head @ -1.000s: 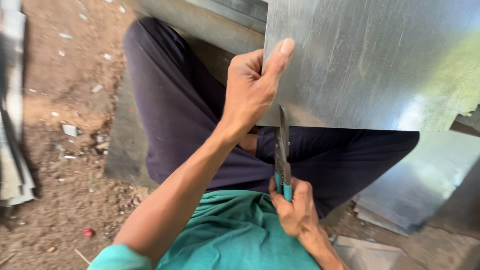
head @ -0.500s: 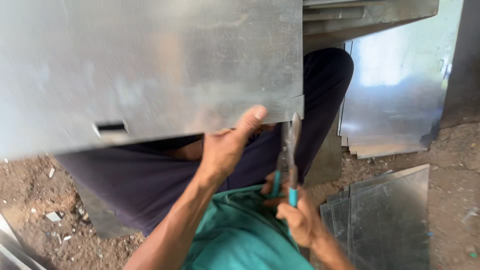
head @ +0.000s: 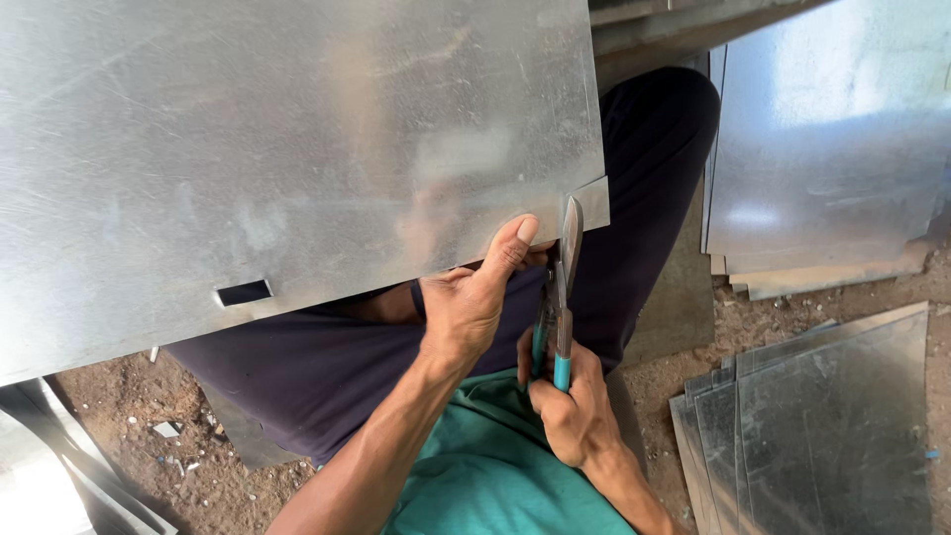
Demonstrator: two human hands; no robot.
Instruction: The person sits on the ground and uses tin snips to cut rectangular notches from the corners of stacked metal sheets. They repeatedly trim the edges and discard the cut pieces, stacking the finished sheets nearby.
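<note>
big galvanized metal sheet (head: 297,149) fills the upper left of the view, lying across the person's lap in dark trousers (head: 327,367). left hand (head: 471,302) is at the sheet's lower edge, thumb pressed flat on top of the metal, the other fingers tucked beneath it: that grip is clenched on the sheet's edge. just right of that thumb, the tin snips (head: 563,287) point up at the same edge, blades nearly together at the metal, right beside a small tab (head: 592,201) standing out at the sheet's lower right corner. right hand (head: 575,411) sits below the sheet, fingers wrapped round the teal handles, a closed grip grasping the snips, handles drawn close to each other. further left along the sheet's lower edge there's a small rectangular slot (head: 244,292) cut through. to the right of the sheet, more metal panels (head: 832,139) lean together, and below those a stack of flat sheets (head: 822,426) rests on the dirt floor (head: 129,416). teal shirt (head: 495,476) shows at the bottom, under the sheet.
</note>
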